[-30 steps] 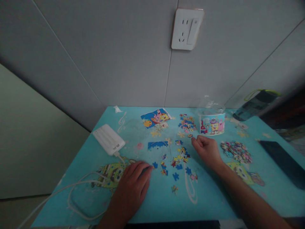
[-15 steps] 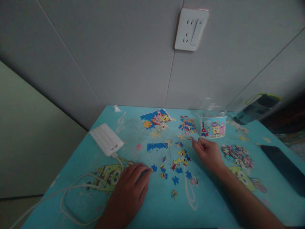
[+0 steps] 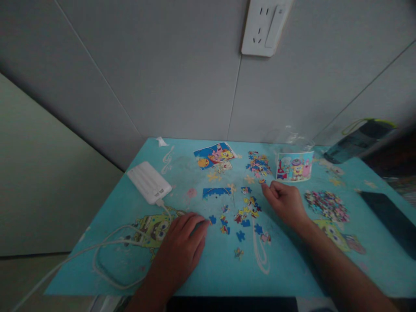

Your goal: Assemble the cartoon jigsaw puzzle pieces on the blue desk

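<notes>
My left hand (image 3: pixel 183 247) lies flat on the turquoise table (image 3: pixel 211 273), fingers together and stretched toward a small blue puzzle piece (image 3: pixel 212 219). My right hand (image 3: pixel 286 201) rests on the table with its fingers curled under and its fingertip beside a small piece (image 3: pixel 261 181) at the edge of a pile of loose pieces (image 3: pixel 257 164). Between the hands lie scattered puzzle pieces (image 3: pixel 247 212) and a joined blue strip of pieces (image 3: pixel 216 192). A printed picture card (image 3: pixel 214 155) lies farther back.
A white power bank (image 3: pixel 148 182) with a white cable (image 3: pixel 107 260) sits at the left. A cartoon-printed clear tub (image 3: pixel 294 164) stands at the back right, another pile of pieces (image 3: pixel 326 205) beside it, a dark phone (image 3: pixel 390 219) at the right edge. A wall socket (image 3: pixel 264 26) hangs above.
The view has tilted slightly downward. Both hands stay almost where they were; the right hand has edged a little toward the back pile.
</notes>
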Demonstrator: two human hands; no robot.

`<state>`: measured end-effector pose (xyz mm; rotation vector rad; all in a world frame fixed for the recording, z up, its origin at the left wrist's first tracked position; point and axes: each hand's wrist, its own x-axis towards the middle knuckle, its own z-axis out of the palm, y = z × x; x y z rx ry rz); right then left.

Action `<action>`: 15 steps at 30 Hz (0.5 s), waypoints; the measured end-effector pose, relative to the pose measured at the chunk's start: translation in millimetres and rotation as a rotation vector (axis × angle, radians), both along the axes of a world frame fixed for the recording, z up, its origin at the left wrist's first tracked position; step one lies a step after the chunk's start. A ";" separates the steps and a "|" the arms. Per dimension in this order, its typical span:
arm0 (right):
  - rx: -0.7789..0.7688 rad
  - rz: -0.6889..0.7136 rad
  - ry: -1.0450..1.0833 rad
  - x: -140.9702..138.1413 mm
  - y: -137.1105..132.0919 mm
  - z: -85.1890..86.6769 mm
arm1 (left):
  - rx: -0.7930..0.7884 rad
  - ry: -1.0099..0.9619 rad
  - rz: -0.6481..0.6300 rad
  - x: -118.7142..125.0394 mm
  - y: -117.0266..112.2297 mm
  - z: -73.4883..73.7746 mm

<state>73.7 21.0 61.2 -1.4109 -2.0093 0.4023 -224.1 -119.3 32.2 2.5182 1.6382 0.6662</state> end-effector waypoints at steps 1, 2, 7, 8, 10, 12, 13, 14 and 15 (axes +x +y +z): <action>0.000 0.007 -0.010 0.0 0.1 0.1 | 0.004 0.001 -0.001 -0.2 0.1 -0.1; -0.002 0.012 -0.019 0.0 0.3 0.3 | 0.006 0.002 -0.004 -0.4 0.1 -0.1; -0.004 0.006 -0.026 -1.4 0.1 2.1 | 0.017 0.007 -0.024 -2.5 0.2 -0.6; -0.002 0.006 -0.023 -2.2 -0.3 2.7 | 0.022 0.009 -0.023 -3.1 0.4 -0.9; 0.004 0.013 -0.022 -3.8 -0.7 4.2 | 0.029 0.017 -0.023 -4.5 1.1 -1.5; 0.011 0.015 -0.025 -4.2 -0.3 5.4 | 0.024 0.030 -0.029 -5.9 2.0 -2.3; 0.014 0.014 -0.026 -3.8 0.0 5.9 | 0.020 0.037 -0.031 -6.5 2.5 -2.7; 0.017 0.020 -0.024 -2.9 0.0 6.5 | 0.018 0.041 -0.033 -6.8 2.9 -3.1; 0.021 0.040 -0.023 -1.7 -0.5 7.1 | 0.019 0.043 -0.036 -7.1 3.1 -3.4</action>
